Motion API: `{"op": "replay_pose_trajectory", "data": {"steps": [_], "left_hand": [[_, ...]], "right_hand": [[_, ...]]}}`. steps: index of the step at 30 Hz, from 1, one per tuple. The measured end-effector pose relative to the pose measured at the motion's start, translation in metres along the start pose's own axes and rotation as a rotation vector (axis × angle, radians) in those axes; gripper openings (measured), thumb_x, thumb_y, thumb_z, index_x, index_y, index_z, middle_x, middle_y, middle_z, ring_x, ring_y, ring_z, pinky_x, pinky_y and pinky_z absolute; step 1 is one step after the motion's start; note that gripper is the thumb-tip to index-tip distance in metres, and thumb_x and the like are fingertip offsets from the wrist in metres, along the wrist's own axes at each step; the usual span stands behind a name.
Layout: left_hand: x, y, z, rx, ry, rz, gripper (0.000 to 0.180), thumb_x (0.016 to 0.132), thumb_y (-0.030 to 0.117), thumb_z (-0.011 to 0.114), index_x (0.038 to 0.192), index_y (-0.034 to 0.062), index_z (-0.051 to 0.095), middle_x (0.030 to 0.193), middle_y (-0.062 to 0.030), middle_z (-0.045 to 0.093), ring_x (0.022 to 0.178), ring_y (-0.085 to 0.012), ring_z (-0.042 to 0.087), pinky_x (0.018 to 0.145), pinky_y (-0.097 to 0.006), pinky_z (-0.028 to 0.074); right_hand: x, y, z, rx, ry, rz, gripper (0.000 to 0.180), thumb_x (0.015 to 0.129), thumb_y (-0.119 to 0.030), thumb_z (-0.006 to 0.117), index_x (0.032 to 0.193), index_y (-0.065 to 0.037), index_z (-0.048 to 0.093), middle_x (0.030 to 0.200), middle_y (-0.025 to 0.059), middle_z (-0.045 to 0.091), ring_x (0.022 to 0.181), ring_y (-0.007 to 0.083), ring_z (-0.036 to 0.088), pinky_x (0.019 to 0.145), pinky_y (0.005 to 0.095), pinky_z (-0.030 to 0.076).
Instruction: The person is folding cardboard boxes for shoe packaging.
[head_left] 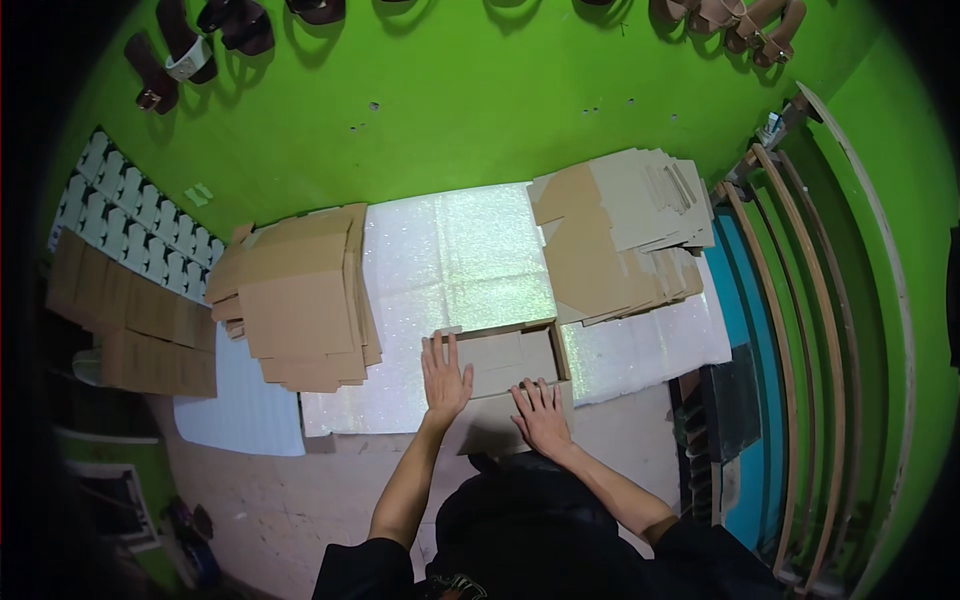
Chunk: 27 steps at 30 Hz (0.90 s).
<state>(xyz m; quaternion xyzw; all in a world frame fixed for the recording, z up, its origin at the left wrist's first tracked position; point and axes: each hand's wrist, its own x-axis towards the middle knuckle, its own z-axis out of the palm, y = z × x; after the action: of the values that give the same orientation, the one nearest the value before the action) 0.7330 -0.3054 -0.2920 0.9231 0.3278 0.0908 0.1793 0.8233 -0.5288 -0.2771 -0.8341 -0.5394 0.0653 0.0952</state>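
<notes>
In front of me an open cardboard box point(497, 366) stands at the near edge of the table, its inside facing up. A flap point(487, 417) hangs from its near side toward my body. My left hand point(446, 380) lies on the box's left side with its fingers stretched out over the rim. On the near rim, toward the right corner, rests my right hand point(542, 415), its fingers spread. Neither hand holds anything. The part of the box under my palms is hidden.
Flat cardboard blanks lie in a left stack point(300, 310) and a right stack point(580, 240) on a shiny white cover point(450, 250). Brown cartons point(150, 330) stand at far left. A wooden rack point(790, 330) rises at right. Sandals point(185, 50) hang on the green wall.
</notes>
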Motion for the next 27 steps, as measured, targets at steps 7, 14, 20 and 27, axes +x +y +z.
{"op": "replay_pose_trajectory", "data": {"steps": [7, 14, 20, 27], "left_hand": [[0.003, 0.008, -0.002, 0.003, 0.012, -0.031, 0.08, 0.09, 0.028, 0.063, 0.158, 0.0047, 0.028, 0.166, -0.0215, 0.018, 0.152, -0.0472, 0.011, 0.121, -0.061, 0.014], [0.003, 0.008, -0.002, -0.014, 0.011, -0.02, 0.083, 0.085, 0.024, 0.064, 0.159, 0.0108, 0.029, 0.166, -0.0212, 0.018, 0.152, -0.0474, 0.013, 0.12, -0.062, 0.017], [0.003, 0.009, -0.004, -0.032, 0.011, -0.023, 0.084, 0.083, 0.023, 0.065, 0.158, 0.0101, 0.03, 0.165, -0.0215, 0.02, 0.152, -0.047, 0.013, 0.12, -0.062, 0.017], [0.003, 0.008, -0.004, -0.027, 0.034, -0.001, 0.085, 0.082, 0.022, 0.065, 0.158, 0.0097, 0.03, 0.165, -0.0217, 0.02, 0.152, -0.0475, 0.014, 0.12, -0.062, 0.018]], "right_hand": [[0.051, 0.013, -0.005, 0.208, -0.018, -0.071, 0.057, 0.1, -0.04, 0.057, 0.143, -0.005, 0.049, 0.149, 0.0236, 0.042, 0.145, 0.044, 0.031, 0.119, 0.0563, 0.025], [0.086, 0.057, -0.014, 0.165, 0.007, 0.008, 0.067, 0.102, -0.05, 0.046, 0.144, 0.002, 0.048, 0.156, 0.027, 0.033, 0.149, 0.0449, 0.024, 0.122, 0.0537, 0.021], [0.079, 0.074, -0.023, 0.211, 0.023, -0.013, 0.063, 0.102, -0.045, 0.051, 0.144, 0.002, 0.048, 0.156, 0.0265, 0.033, 0.147, 0.0465, 0.024, 0.121, 0.0521, 0.024], [0.088, 0.08, -0.017, 0.128, 0.108, -0.002, 0.066, 0.102, -0.044, 0.05, 0.151, -0.001, 0.039, 0.16, 0.0249, 0.027, 0.149, 0.0436, 0.024, 0.123, 0.0511, 0.02]]}}
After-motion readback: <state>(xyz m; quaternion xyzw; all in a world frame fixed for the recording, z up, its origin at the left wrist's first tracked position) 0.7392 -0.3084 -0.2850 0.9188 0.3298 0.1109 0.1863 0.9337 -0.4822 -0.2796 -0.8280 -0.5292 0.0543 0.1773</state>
